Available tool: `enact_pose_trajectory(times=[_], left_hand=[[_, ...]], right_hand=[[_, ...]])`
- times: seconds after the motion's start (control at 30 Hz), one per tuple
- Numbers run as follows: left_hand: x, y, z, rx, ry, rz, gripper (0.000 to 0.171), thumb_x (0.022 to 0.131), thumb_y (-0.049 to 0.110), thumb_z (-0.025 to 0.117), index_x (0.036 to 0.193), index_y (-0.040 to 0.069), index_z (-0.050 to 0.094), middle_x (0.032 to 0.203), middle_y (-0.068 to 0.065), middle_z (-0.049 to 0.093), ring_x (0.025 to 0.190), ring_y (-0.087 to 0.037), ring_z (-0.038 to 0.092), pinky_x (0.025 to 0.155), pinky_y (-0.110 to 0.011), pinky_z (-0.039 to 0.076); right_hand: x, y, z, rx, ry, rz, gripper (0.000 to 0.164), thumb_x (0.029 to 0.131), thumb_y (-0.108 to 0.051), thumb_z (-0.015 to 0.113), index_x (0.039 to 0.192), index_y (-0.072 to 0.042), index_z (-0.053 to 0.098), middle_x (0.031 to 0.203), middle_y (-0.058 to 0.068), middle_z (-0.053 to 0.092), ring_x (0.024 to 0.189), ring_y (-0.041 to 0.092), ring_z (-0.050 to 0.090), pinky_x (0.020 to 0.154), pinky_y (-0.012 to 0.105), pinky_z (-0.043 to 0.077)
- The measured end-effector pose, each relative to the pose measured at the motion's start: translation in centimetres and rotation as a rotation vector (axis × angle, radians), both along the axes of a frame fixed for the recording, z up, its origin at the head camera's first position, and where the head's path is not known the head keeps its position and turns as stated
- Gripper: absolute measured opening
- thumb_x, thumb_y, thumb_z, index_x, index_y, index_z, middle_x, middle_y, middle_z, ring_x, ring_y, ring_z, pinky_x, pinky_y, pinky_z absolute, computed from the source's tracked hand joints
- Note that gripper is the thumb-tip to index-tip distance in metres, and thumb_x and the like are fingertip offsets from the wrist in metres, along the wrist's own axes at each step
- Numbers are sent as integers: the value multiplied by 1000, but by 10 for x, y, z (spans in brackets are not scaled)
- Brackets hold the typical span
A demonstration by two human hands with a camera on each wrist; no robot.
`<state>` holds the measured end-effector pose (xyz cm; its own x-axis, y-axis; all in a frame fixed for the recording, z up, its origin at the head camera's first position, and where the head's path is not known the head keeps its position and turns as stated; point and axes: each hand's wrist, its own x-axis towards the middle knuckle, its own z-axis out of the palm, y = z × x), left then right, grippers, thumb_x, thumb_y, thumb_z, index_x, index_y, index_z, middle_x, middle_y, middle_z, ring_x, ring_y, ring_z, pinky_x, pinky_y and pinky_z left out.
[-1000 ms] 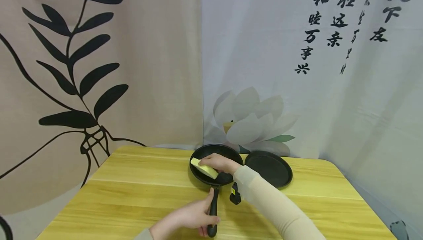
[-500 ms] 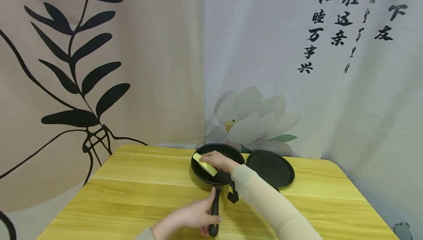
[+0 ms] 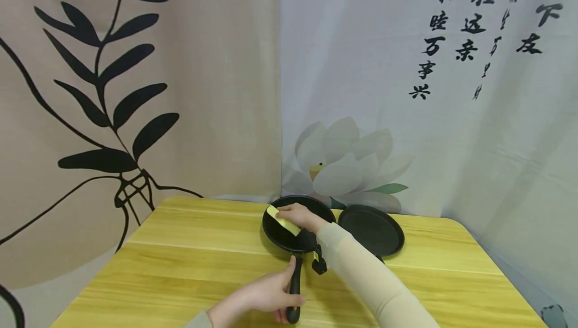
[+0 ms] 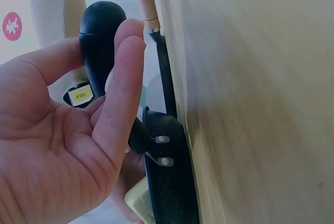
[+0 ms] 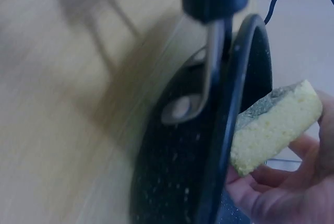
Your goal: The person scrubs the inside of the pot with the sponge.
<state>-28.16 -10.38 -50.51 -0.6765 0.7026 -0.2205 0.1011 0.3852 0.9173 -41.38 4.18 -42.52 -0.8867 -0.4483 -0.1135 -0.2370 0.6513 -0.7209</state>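
Head view gives me the right hand (image 3: 301, 215) pinching a yellow scouring sponge (image 3: 283, 221) inside the black frying pan (image 3: 276, 235); I can't make out whether they touch. The left hand (image 3: 269, 292) clasps the pan's handle (image 3: 295, 280), some fingers hidden beneath. A cream sleeve (image 3: 366, 273) covers most of the handle of a flat griddle (image 3: 371, 230) on the wooden table (image 3: 189, 258).

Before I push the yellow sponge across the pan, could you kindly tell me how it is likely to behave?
The sponge will probably squash under pressure, as its yellow body looks porous. That open texture also suggests it is light for its size. Being flat-sided and blocky, it seems likelier to slide than roll in the pan.
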Motion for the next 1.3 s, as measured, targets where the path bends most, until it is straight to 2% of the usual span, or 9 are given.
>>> enact_pose_trajectory(times=[0.23, 0.4, 0.53, 0.6, 0.63, 0.77, 0.9, 1.07, 1.3], left_hand=[[-8, -2, -14, 56, -26, -8, 116, 85, 51, 70, 154, 9, -12, 68, -9, 69, 52, -24, 67, 47, -38, 56], [23, 2, 35, 11, 31, 29, 102, 92, 35, 67, 154, 0, -6, 67, -11, 67, 54, -31, 66, 52, -44, 57], [1, -1, -5, 57, 10, 7, 107, 89, 42, 70, 155, 9, -8, 69, -12, 68, 54, -32, 66, 50, -45, 56], [-4, -2, -14, 62, 8, -9, 111, 87, 46, 70, 155, 11, -10, 68, -11, 68, 51, -27, 66, 47, -41, 56], [-2, -1, -9, 38, 11, -10, 110, 88, 44, 70, 155, 8, -10, 69, -10, 68, 52, -27, 66, 48, -41, 56], [34, 3, 55, -9, 34, 25, 100, 93, 30, 66, 151, -7, -6, 65, -9, 66, 49, -19, 63, 50, -37, 56], [47, 5, 75, 7, 32, 60, 93, 94, 21, 65, 151, -8, -1, 64, -9, 65, 47, -17, 61, 50, -41, 57], [40, 4, 64, 1, 29, 41, 94, 94, 26, 65, 153, -5, -2, 65, -8, 66, 49, -20, 63, 50, -41, 57], [21, 2, 35, -15, 36, 10, 106, 90, 45, 67, 155, 4, -6, 68, -6, 68, 53, -20, 67, 51, -36, 57]], right_hand=[[-1, 1, 3, 82, 103, 54, 47, 97, -30, 56, 140, -9, 54, 142, 11, 51, 132, 32, 43, 107, 47, 38], [-3, 2, 2, 131, 151, 42, 46, 96, -28, 58, 139, -11, 55, 141, 12, 51, 131, 31, 45, 105, 46, 40], [-5, 3, 0, 171, 198, 38, 46, 94, -24, 62, 137, -11, 57, 139, 13, 53, 129, 31, 47, 104, 44, 41], [-5, 4, -1, 189, 210, 38, 47, 93, -23, 63, 137, -11, 57, 138, 12, 54, 129, 30, 47, 103, 44, 41], [-5, 4, -1, 203, 220, 43, 47, 92, -22, 64, 137, -11, 57, 138, 12, 54, 128, 30, 47, 103, 44, 42], [-6, 3, -1, 315, 280, 55, 46, 91, -22, 67, 136, -14, 59, 134, 12, 57, 127, 35, 46, 103, 47, 40], [-4, 2, -2, 475, 343, 33, 46, 90, -28, 70, 135, -23, 61, 128, 15, 56, 115, 37, 47, 94, 50, 44], [-4, 4, -6, 679, 452, 9, 47, 88, -37, 72, 134, -34, 60, 120, 12, 52, 97, 27, 45, 80, 42, 44], [-5, 7, -10, 801, 588, 17, 46, 87, -40, 73, 131, -37, 62, 117, 11, 53, 94, 25, 46, 75, 37, 42]])
